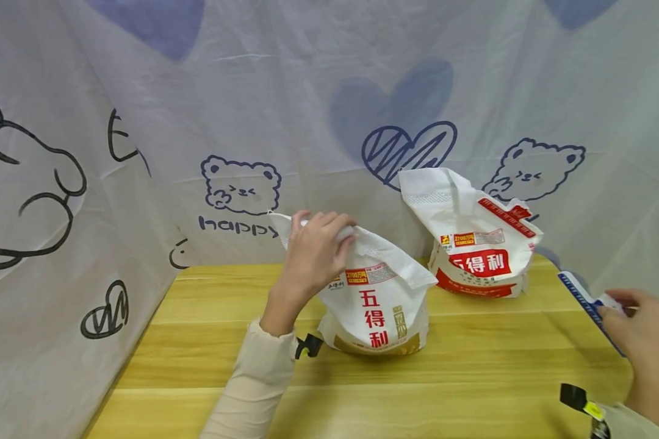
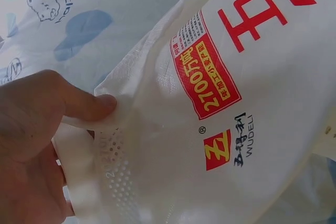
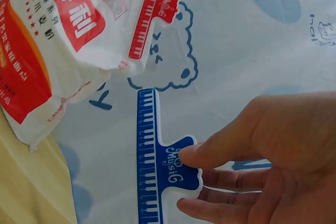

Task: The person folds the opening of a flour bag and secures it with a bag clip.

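Note:
My left hand (image 1: 315, 256) grips the top edge of a white flour bag (image 1: 387, 305) standing on the table. In the left wrist view the thumb (image 2: 106, 103) presses that edge, with the other fingers behind it. The bag has red lettering and a gold lower band; its top leans and narrows toward the hand. At the right, my right hand (image 1: 645, 341) holds a long blue bag clip (image 1: 587, 305) with a piano-key pattern. Its thumb lies on the printed tab of the clip (image 3: 178, 166), fingers behind.
A second flour bag (image 1: 483, 262) stands behind and to the right, its folded top held by a red piano-key clip (image 1: 505, 216). The wooden table (image 1: 198, 347) ends at a printed cloth (image 1: 307, 122) hanging behind and along the left.

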### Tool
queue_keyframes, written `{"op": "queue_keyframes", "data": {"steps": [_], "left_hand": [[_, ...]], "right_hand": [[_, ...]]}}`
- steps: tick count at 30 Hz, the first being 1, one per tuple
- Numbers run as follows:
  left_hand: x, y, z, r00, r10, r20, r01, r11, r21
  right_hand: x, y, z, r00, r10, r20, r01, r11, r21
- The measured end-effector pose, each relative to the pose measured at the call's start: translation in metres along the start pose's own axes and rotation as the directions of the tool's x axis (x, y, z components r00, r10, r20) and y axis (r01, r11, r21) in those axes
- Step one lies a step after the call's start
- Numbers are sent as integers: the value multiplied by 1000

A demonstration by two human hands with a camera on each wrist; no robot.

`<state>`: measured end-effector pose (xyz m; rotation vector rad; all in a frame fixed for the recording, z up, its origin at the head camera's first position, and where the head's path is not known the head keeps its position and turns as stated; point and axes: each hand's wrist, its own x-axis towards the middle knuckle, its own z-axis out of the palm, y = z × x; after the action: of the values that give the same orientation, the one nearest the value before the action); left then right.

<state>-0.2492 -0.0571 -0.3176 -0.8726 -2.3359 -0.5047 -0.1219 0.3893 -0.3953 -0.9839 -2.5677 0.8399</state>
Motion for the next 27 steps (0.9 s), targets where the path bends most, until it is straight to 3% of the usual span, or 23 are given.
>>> {"op": "queue_keyframes", "data": {"steps": [6,27], "left_hand": [[-1,0,1,1000,-9,-25,7,997,-74],[2,2,10,992,-4,-123,-11,992,-122]], "right_hand": [[-2,-7,-1,1000,-20,-20,20,1000,-2],[-18,-40,5,986,-158,-57,164,980,109]]}}
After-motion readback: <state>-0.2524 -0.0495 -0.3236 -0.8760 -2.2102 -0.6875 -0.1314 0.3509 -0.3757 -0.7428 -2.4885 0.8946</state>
